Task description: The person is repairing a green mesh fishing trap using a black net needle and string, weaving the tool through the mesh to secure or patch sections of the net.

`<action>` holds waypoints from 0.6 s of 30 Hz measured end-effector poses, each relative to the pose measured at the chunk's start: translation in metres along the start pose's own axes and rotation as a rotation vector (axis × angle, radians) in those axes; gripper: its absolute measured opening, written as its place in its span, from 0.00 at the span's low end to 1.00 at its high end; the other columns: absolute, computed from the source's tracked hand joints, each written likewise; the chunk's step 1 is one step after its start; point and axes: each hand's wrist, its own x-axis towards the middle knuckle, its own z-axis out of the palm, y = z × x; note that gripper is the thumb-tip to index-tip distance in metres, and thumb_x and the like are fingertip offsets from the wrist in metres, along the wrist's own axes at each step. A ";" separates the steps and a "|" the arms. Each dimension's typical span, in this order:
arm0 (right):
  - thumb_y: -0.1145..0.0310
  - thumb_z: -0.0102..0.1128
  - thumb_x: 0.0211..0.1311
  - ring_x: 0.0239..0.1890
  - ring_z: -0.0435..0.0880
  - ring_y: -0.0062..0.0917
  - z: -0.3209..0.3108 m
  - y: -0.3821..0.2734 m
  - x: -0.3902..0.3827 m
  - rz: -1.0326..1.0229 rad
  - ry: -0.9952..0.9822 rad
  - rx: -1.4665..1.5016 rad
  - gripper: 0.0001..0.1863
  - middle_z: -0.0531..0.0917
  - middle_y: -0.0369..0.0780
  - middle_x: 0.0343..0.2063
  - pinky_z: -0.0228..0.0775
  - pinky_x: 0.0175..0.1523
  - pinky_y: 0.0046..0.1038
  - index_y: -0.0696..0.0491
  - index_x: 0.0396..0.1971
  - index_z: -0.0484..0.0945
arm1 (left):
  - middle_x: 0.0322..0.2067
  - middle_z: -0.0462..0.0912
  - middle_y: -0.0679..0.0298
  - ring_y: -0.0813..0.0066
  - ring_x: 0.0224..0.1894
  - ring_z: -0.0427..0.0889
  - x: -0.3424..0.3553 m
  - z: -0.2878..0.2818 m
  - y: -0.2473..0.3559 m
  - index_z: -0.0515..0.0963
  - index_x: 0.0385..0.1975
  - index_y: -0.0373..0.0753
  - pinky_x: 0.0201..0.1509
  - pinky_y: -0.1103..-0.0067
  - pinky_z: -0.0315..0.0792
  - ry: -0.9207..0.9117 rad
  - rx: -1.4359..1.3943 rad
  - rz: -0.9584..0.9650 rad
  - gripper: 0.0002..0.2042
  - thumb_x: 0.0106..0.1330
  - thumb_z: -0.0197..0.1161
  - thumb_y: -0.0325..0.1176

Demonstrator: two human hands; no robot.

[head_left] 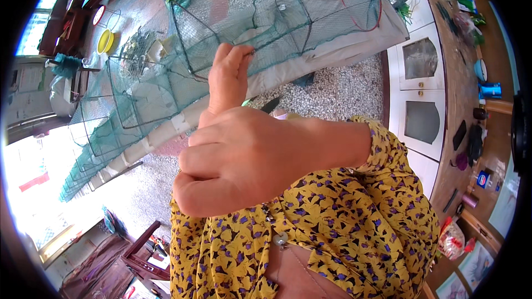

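Observation:
A long green mesh fish trap [210, 19] with dark rectangular frames lies stretched across a pale cloth-covered surface [327, 55] in front of me. My left hand [228, 77] reaches to its near edge, thumb and fingers pinched together on the netting beside a frame bar. A tiny dark bit shows at those fingertips. Closer to me and higher, my right hand [238, 158] is closed in a fist, its back toward the view, covering my left forearm. What the right fingers hold, if anything, is hidden.
A red hoop [380, 11] curves at the trap's far right end. White cabinets [422, 86] and a cluttered wooden counter [463, 77] stand to the right. A yellow basin [105, 40] sits at far left. Wooden furniture [138, 249] stands at lower left, on the speckled floor.

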 end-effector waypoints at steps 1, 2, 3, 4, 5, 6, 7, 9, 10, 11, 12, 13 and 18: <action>0.71 0.60 0.47 0.17 0.70 0.21 0.000 0.006 -0.001 0.008 -0.005 -0.009 0.09 0.65 0.30 0.16 0.66 0.23 0.24 0.51 0.27 0.68 | 0.26 0.69 0.62 0.68 0.26 0.71 0.003 0.007 -0.004 0.79 0.37 0.38 0.30 0.77 0.66 -0.001 -0.014 0.004 0.07 0.60 0.62 0.22; 0.70 0.59 0.47 0.17 0.70 0.21 0.000 0.003 0.003 0.017 -0.039 -0.044 0.09 0.64 0.31 0.16 0.66 0.23 0.25 0.51 0.27 0.67 | 0.26 0.69 0.62 0.68 0.26 0.71 0.004 0.014 -0.008 0.80 0.37 0.38 0.30 0.77 0.66 -0.001 -0.026 0.005 0.07 0.59 0.62 0.22; 0.70 0.58 0.47 0.16 0.70 0.21 -0.008 0.017 0.001 0.043 -0.066 -0.074 0.09 0.64 0.31 0.16 0.66 0.23 0.26 0.51 0.27 0.67 | 0.26 0.69 0.62 0.68 0.26 0.71 0.007 0.021 -0.011 0.80 0.37 0.38 0.31 0.77 0.66 0.000 -0.038 0.005 0.08 0.59 0.62 0.22; 0.69 0.58 0.47 0.16 0.69 0.22 -0.016 0.019 0.004 0.074 -0.122 -0.130 0.09 0.63 0.31 0.16 0.66 0.23 0.27 0.51 0.27 0.67 | 0.26 0.69 0.62 0.68 0.26 0.71 0.007 0.025 -0.013 0.80 0.38 0.38 0.30 0.77 0.66 0.008 -0.053 0.009 0.08 0.59 0.62 0.22; 0.68 0.58 0.47 0.16 0.69 0.22 -0.020 0.022 0.003 0.086 -0.151 -0.159 0.09 0.64 0.31 0.16 0.67 0.24 0.27 0.50 0.26 0.67 | 0.26 0.69 0.62 0.68 0.26 0.71 0.007 0.029 -0.015 0.80 0.38 0.39 0.30 0.77 0.66 0.018 -0.067 0.011 0.08 0.59 0.62 0.22; 0.68 0.57 0.47 0.16 0.70 0.23 -0.024 0.026 0.003 0.096 -0.185 -0.186 0.09 0.64 0.32 0.16 0.67 0.24 0.28 0.50 0.26 0.67 | 0.26 0.69 0.62 0.67 0.26 0.72 0.006 0.031 -0.017 0.80 0.38 0.39 0.30 0.77 0.66 0.031 -0.079 0.011 0.08 0.59 0.62 0.22; 0.67 0.57 0.47 0.17 0.70 0.23 -0.026 0.030 0.000 0.089 -0.183 -0.196 0.09 0.65 0.32 0.16 0.68 0.25 0.28 0.50 0.26 0.67 | 0.28 0.71 0.64 0.71 0.28 0.72 0.005 0.033 -0.016 0.81 0.38 0.40 0.33 0.79 0.68 0.017 -0.035 -0.024 0.09 0.59 0.62 0.22; 0.67 0.58 0.46 0.18 0.72 0.24 -0.035 0.038 -0.001 0.100 -0.202 -0.207 0.08 0.67 0.33 0.17 0.69 0.26 0.27 0.49 0.26 0.69 | 0.38 0.72 0.59 0.63 0.34 0.75 0.002 0.035 -0.008 0.79 0.43 0.41 0.36 0.74 0.71 -0.006 -0.125 -0.137 0.12 0.59 0.62 0.24; 0.68 0.58 0.46 0.19 0.73 0.24 -0.045 0.038 0.004 0.119 -0.217 -0.211 0.07 0.68 0.33 0.18 0.69 0.26 0.27 0.49 0.26 0.70 | 0.43 0.72 0.56 0.60 0.36 0.76 0.000 0.030 0.000 0.77 0.46 0.42 0.38 0.72 0.72 -0.015 -0.165 -0.192 0.14 0.59 0.61 0.25; 0.68 0.58 0.46 0.20 0.74 0.24 -0.056 0.040 0.007 0.141 -0.236 -0.219 0.07 0.70 0.34 0.19 0.69 0.26 0.26 0.49 0.26 0.71 | 0.49 0.69 0.54 0.62 0.40 0.76 0.004 0.006 0.020 0.76 0.48 0.40 0.43 0.75 0.72 -0.130 -0.175 -0.150 0.17 0.57 0.61 0.24; 0.69 0.59 0.47 0.21 0.75 0.24 -0.068 0.044 0.010 0.158 -0.273 -0.251 0.06 0.71 0.35 0.20 0.69 0.26 0.25 0.49 0.27 0.73 | 0.47 0.70 0.55 0.63 0.41 0.76 -0.001 0.006 0.015 0.76 0.47 0.39 0.44 0.75 0.71 -0.117 -0.245 -0.148 0.16 0.57 0.61 0.23; 0.69 0.60 0.48 0.21 0.76 0.24 -0.079 0.048 0.018 0.155 -0.315 -0.259 0.06 0.73 0.35 0.21 0.69 0.26 0.24 0.49 0.28 0.75 | 0.46 0.70 0.55 0.63 0.42 0.75 -0.012 0.002 0.008 0.75 0.45 0.37 0.45 0.75 0.71 -0.080 -0.300 -0.160 0.15 0.57 0.60 0.23; 0.69 0.60 0.56 0.23 0.77 0.20 -0.127 0.089 0.027 0.548 -0.721 -0.302 0.04 0.78 0.34 0.25 0.67 0.26 0.22 0.51 0.32 0.80 | 0.38 0.71 0.64 0.74 0.42 0.70 -0.033 -0.041 0.013 0.75 0.32 0.33 0.45 0.80 0.66 0.019 -0.669 -0.429 0.03 0.65 0.58 0.26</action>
